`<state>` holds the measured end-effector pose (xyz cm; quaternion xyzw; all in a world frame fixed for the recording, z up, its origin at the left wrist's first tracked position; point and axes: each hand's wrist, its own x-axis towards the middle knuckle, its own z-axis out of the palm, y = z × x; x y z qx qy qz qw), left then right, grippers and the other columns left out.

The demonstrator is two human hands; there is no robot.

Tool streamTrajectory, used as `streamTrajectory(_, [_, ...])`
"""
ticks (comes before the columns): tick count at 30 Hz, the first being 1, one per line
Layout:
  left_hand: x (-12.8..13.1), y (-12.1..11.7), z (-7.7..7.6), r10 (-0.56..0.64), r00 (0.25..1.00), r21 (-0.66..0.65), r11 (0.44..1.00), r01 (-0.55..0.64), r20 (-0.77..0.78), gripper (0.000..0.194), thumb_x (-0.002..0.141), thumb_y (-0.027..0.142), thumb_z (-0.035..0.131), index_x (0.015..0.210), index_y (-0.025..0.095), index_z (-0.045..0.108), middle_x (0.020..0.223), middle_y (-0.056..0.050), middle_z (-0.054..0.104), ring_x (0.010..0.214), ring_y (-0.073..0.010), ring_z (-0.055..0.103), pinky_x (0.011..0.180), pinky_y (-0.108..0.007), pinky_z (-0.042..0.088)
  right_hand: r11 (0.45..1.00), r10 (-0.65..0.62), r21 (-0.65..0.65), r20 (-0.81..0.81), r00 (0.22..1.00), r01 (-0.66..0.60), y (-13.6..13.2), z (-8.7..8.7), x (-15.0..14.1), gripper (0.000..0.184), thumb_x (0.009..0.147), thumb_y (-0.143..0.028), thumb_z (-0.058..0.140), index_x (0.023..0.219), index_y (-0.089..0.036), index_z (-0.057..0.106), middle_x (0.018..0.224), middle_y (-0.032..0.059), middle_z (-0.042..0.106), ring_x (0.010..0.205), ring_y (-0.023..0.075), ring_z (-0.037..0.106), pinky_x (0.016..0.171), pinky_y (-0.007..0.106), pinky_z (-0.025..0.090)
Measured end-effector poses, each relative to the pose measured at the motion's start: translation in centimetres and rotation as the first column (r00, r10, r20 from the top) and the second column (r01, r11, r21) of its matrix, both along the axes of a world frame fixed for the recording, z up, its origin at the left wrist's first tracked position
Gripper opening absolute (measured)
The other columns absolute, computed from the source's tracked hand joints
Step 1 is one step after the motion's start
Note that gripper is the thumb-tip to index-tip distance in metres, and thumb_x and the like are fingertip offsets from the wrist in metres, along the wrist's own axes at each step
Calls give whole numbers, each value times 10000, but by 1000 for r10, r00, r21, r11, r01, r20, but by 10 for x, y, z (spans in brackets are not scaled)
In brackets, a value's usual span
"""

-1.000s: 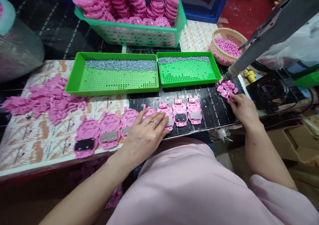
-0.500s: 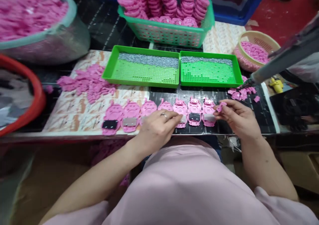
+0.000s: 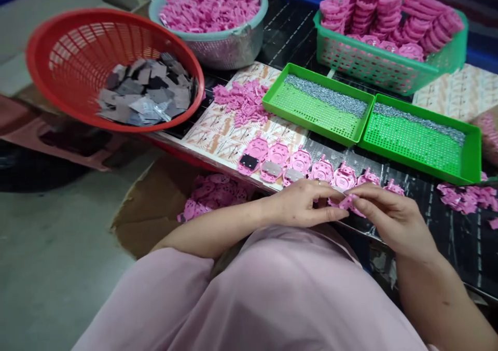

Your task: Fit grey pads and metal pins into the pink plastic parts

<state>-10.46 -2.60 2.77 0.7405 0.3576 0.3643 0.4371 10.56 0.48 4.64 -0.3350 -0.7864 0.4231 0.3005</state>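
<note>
Largest first: my pale pink top [image 3: 272, 294] fills the bottom of my view and cuts off whatever lies under my forearms. To the left, a red plastic basket [image 3: 58, 34] holds a heap of flat grey squares, and a steel mesh bowl [image 3: 241, 47] with a teal rim is full of pink parts. A green plastic basket [image 3: 373, 68] holds stacks of pink shells, cut off by nothing but crowded at the top right. On the surface [image 3: 459, 247], 2 green perforated trays [image 3: 315, 117] sit side by side, each with a band of grey screws along its far side. A loose pile of pink pieces [image 3: 241, 102] lies on a patterned paper sheet [image 3: 210, 143], and another pile [image 3: 467, 198] lies to my right.

A row of 7 pink housings [image 3: 298, 164] runs just beyond my hands, their tops facing away from me; my hands hide part of the nearest ones. My left grip [image 3: 299, 203] lies curled over the row's near edge, fingers together. My right grip [image 3: 392, 219] is closed, its fingertips pinching a small pink piece [image 3: 346, 202] between my 2 hands. My fingers hide most of it, so I cannot tell which way its long axis runs, or whether my left fingers touch it.
</note>
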Motion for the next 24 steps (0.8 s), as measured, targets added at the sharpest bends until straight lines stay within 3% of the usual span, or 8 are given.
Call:
streamTrajectory(2, [-8,-3,0,7,1000,-41,999,-6,21,300,925,365,578,1030,111,700,926,-81,705,781,-132,636,731,-228,483,973,122,177,159,980,-150,2,12,-3,227,900,-161,583,1083,-250,683,913,26,708,822,123,656,731,251,546])
streamTrajectory(5, [-15,-6,1,15,999,-192,981,-8,36,314,928,372,560,950,100,714,867,-73,698,805,-146,641,736,-237,472,877,153,401,286,946,-263,4,22,-11,287,912,-158,565,1192,-199,613,883,36,683,808,115,631,733,247,530])
streamTrajectory(10, [-23,-6,1,-67,988,-537,833,133,140,444,895,537,575,888,115,715,754,-36,685,650,-105,612,627,-204,456,847,90,490,249,964,-206,2,17,-21,188,837,-170,687,997,-182,589,798,9,671,702,95,622,656,223,530])
streamTrajectory(13, [-24,-6,-1,-45,977,-621,765,169,210,572,863,660,544,844,117,721,656,-21,651,549,-80,559,572,-194,438,813,124,537,220,968,-226,-1,13,-22,220,826,-78,665,1007,-188,605,821,20,688,746,106,642,692,241,557])
streamTrajectory(16, [-22,-6,-2,22,975,-568,815,111,222,560,870,651,542,811,125,722,608,0,611,538,-71,534,571,-188,427,808,136,534,241,961,-249,-5,14,-23,305,824,-57,653,1104,-169,607,892,54,712,827,126,669,755,264,581])
streamTrajectory(20, [-19,-5,-4,81,969,-385,923,16,234,523,939,545,497,675,125,664,635,-5,592,626,-90,562,615,-198,438,763,-30,624,293,956,-167,-12,14,-23,352,775,-156,747,1109,-150,636,993,111,711,910,169,679,812,298,585])
streamTrajectory(22, [-19,-5,-6,76,978,-308,951,-12,197,497,968,474,468,661,125,643,636,-6,589,654,-99,575,630,-204,446,729,-97,669,309,946,-144,-14,13,-23,339,778,-135,737,1106,-160,651,1012,120,704,903,171,680,781,290,582])
streamTrajectory(24, [-20,-6,-9,66,990,-232,972,-35,124,481,990,407,433,654,127,632,637,-9,603,649,-101,589,626,-204,458,738,-111,660,322,940,-140,-13,11,-23,319,804,-94,695,1108,-181,657,996,98,709,867,147,685,745,258,575])
